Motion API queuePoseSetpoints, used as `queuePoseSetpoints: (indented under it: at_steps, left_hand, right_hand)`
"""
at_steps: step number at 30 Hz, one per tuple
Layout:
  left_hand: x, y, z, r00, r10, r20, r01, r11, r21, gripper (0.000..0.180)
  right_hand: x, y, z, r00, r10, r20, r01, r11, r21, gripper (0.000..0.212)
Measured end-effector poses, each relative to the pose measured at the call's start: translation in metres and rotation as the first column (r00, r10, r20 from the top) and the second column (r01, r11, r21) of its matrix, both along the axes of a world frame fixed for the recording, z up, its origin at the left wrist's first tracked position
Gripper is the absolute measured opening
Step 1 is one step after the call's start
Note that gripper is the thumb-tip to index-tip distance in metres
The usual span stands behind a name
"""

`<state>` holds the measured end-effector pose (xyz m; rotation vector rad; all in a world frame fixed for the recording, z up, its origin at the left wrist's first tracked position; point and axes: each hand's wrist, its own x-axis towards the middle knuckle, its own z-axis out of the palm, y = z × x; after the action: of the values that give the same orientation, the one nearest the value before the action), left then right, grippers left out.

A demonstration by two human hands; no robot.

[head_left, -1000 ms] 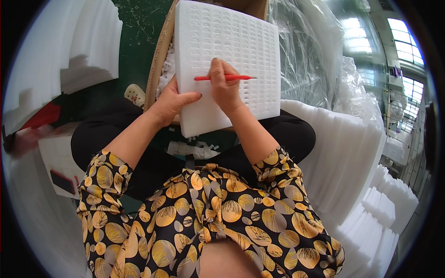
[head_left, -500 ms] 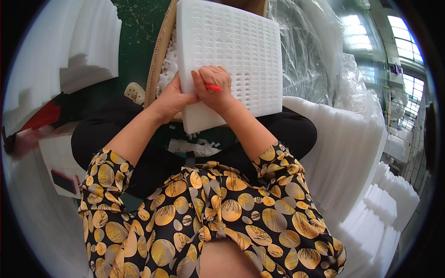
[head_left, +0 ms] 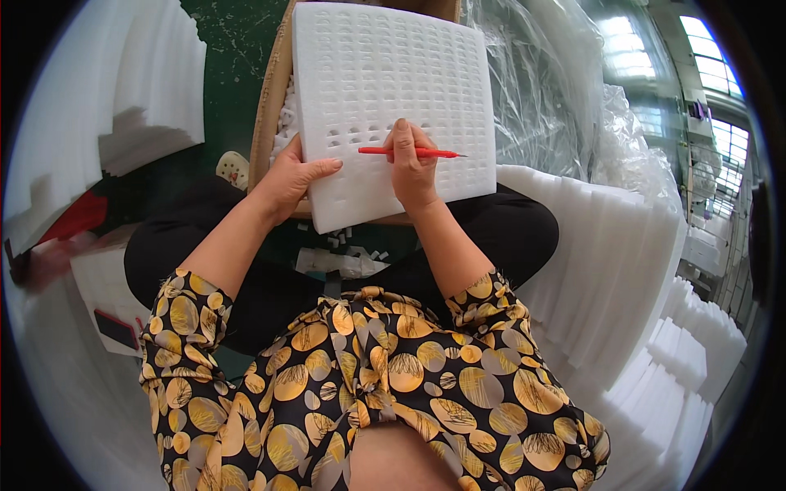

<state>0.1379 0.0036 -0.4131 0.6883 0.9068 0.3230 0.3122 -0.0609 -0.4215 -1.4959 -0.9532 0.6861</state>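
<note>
At upper centre, the left hand (head_left: pixel 286 182) clasps the left edge of the white foam block (head_left: pixel 356 195); the right hand (head_left: pixel 417 172) pinches a red pen-like tool (head_left: pixel 374 150) over it. Working the slots (head_left: pixel 385 74) appears in hand; the next move calls for a steady block and careful aim.

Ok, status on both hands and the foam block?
Left hand gripping white foam block by its left edge. Right hand holding red pen-like tool, tip pointing right. Slotted block over cardboard box; nothing seen blocking the hands.
</note>
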Motion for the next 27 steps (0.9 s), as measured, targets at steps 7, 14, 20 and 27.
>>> queuePoseSetpoints:
  at_steps: [7, 14, 20, 27]
  left_hand:
    - [-0.001, -0.004, -0.002, 0.999, -0.047, 0.026, 0.044, 0.991, 0.125, 0.057]
    - [0.002, -0.004, 0.006, 0.999, -0.051, 0.011, 0.050, 0.992, 0.113, 0.058]
    - [0.005, -0.005, 0.008, 0.999, -0.048, -0.015, 0.050, 0.981, 0.187, 0.057]
    - [-0.003, 0.008, -0.003, 1.000, 0.015, -0.012, -0.015, 1.000, 0.016, 0.053]
  right_hand:
    - [-0.007, 0.006, 0.001, 0.974, 0.091, 0.205, -0.103, 0.994, 0.045, 0.032]
    - [-0.012, 0.007, 0.012, 0.989, 0.091, -0.119, -0.095, 0.995, -0.034, 0.029]
    - [-0.024, 0.022, 0.008, 0.831, 0.115, 0.544, -0.204, 0.973, 0.105, 0.033]
    - [0.005, -0.010, 0.016, 0.975, -0.081, -0.207, 0.082, 0.997, -0.001, 0.037]
